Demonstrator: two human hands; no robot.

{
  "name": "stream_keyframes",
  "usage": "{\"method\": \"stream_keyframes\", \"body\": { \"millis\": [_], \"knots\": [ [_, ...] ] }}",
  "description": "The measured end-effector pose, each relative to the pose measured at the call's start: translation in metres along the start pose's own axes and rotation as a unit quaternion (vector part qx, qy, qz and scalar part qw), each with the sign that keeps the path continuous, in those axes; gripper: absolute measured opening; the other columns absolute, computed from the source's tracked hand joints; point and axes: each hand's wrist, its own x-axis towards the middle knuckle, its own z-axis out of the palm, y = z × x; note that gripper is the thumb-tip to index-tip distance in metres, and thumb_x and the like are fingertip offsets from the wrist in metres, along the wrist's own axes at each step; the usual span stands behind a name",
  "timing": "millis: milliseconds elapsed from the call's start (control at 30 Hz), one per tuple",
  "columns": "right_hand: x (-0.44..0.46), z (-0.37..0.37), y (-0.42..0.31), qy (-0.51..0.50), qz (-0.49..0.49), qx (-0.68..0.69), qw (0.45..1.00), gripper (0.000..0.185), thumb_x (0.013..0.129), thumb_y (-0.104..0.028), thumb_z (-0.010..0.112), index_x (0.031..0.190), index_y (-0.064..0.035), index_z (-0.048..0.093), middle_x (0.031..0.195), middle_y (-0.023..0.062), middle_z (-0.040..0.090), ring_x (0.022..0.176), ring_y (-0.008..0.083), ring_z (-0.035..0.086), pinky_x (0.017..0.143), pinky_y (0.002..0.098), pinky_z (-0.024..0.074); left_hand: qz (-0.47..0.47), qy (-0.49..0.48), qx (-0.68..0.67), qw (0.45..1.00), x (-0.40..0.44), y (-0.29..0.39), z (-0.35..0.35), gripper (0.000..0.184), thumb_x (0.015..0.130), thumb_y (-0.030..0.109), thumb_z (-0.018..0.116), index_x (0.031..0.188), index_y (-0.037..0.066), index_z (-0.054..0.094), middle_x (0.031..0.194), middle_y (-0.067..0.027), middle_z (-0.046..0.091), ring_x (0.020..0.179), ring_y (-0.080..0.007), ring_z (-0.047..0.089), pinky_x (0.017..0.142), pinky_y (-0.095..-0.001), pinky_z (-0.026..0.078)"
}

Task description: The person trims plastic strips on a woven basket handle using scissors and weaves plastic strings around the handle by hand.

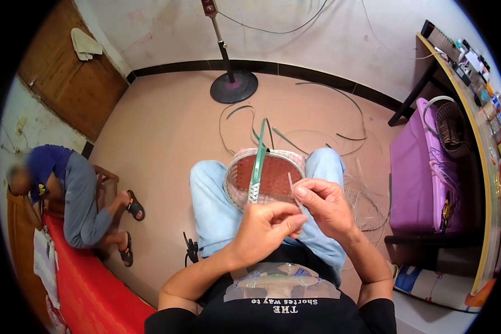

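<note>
A woven basket (232, 175) with a pale rim and a reddish-brown inside rests between my knees. Its green strap handle (258, 161) arches over the opening, and pale strip is braided round the handle's lower end. My left hand (267, 227) is closed beside that braided end, thumb against the curled fingers. A thin, clear plastic strip (290, 181) sticks up from between my hands. My right hand (324, 205) pinches it between thumb and forefinger over the basket's right rim. The strip's lower part runs down to my left fingertips, where the fingers partly hide it.
Green strips (286, 139) and tangled clear strips (367, 195) lie on the floor. A round stand base (234, 87) is ahead. At right, a purple bin (412, 167) sits under a cluttered table (456, 78). Another person (83, 189) sits at left by a red cloth (83, 273).
</note>
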Motion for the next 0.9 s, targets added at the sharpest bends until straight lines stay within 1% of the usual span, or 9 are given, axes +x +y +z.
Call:
{"method": "stream_keyframes", "body": {
  "millis": [33,100,133,200,300,400,533,700,900],
  "knots": [
    [0.001,0.001,0.002,0.01,-0.02,-0.029,0.999,0.016,0.091,-0.013,0.059,0.094,0.0031,0.061,0.082,0.0057,0.061,0.073,0.0112,0.057,0.064,0.0254,0.0481,0.038,0.018,0.059,0.997,-0.006,0.007,-0.002,0.012,0.087,0.005,0.061,0.085,-0.007,0.064,0.071,-0.0081,0.065,0.063,-0.0123,0.062,0.058,-0.0238,0.053],
    [-0.002,0.006,-0.003,-0.001,0.041,0.024,0.999,0.016,0.092,-0.014,0.057,0.093,0.0022,0.059,0.079,0.0058,0.06,0.068,0.0127,0.057,0.062,0.0257,0.0473,0.088,0.051,0.128,0.987,-0.014,0.014,-0.01,0.009,0.085,0.0,0.061,0.083,-0.007,0.064,0.07,-0.008,0.065,0.063,-0.0116,0.062,0.058,-0.0227,0.051],
    [-0.003,0.01,-0.008,-0.006,0.072,0.05,0.996,0.017,0.093,-0.015,0.056,0.092,0.0018,0.058,0.078,0.0058,0.06,0.066,0.0135,0.057,0.061,0.0258,0.0469,0.033,0.07,0.081,0.994,-0.019,0.02,-0.017,0.007,0.086,-0.001,0.06,0.084,-0.006,0.064,0.07,-0.0075,0.064,0.061,-0.0112,0.061,0.057,-0.0222,0.05],
    [-0.003,0.009,-0.016,-0.038,0.121,0.012,0.992,0.019,0.095,-0.018,0.053,0.087,-0.0006,0.053,0.072,0.0048,0.056,0.054,0.0102,0.05,0.048,0.0216,0.0386,0.055,0.19,0.109,0.974,-0.021,0.005,-0.034,0.01,0.088,0.003,0.059,0.089,-0.005,0.063,0.077,-0.0084,0.064,0.069,-0.0107,0.061,0.063,-0.0235,0.051],
    [0.0,0.011,-0.016,-0.011,0.162,-0.03,0.986,0.021,0.096,-0.019,0.051,0.082,-0.0023,0.049,0.062,0.0018,0.048,0.044,0.005,0.04,0.037,0.0189,0.0262,0.078,0.232,0.05,0.968,-0.008,-0.019,-0.059,0.021,0.094,0.015,0.054,0.1,-0.005,0.059,0.083,-0.0094,0.062,0.079,-0.0124,0.061,0.069,-0.0267,0.051],
    [0.004,0.01,-0.014,-0.035,0.193,-0.031,0.98,0.021,0.096,-0.018,0.051,0.081,-0.0028,0.048,0.059,0.0008,0.045,0.041,0.0046,0.037,0.035,0.0195,0.0247,-0.061,0.17,-0.173,0.968,-0.006,-0.027,-0.054,0.032,0.097,0.025,0.048,0.108,-0.004,0.054,0.086,-0.0097,0.06,0.082,-0.0146,0.059,0.07,-0.028,0.05],
    [0.01,0.009,-0.011,-0.036,0.231,-0.03,0.972,0.022,0.094,-0.019,0.054,0.081,-0.0033,0.048,0.055,-0.0001,0.045,0.041,0.0049,0.038,0.035,0.02,0.0231,-0.104,0.045,-0.261,0.959,-0.004,-0.024,-0.056,0.032,0.098,0.025,0.044,0.11,-0.004,0.052,0.082,-0.0091,0.059,0.069,-0.0155,0.056,0.063,-0.0261,0.048],
    [0.012,0.012,-0.019,-0.05,0.235,0.004,0.971,0.02,0.094,-0.018,0.056,0.083,-0.0012,0.051,0.055,-0.0015,0.043,0.04,0.0041,0.035,0.035,0.0207,0.0222,-0.101,0.041,-0.262,0.959,-0.01,-0.027,-0.046,0.03,0.099,0.022,0.043,0.113,-0.003,0.051,0.074,-0.006,0.054,0.062,-0.0109,0.048,0.056,-0.0223,0.04],
    [0.013,0.017,-0.019,-0.086,0.243,-0.028,0.966,0.019,0.091,-0.015,0.059,0.083,0.0016,0.056,0.052,-0.0032,0.043,0.038,0.0032,0.034,0.035,0.0205,0.0228,-0.125,0.049,-0.255,0.958,-0.025,-0.034,-0.039,0.033,0.101,0.024,0.037,0.117,-0.002,0.048,0.073,-0.0067,0.053,0.062,-0.0106,0.048,0.055,-0.0222,0.039]
  ]
}}
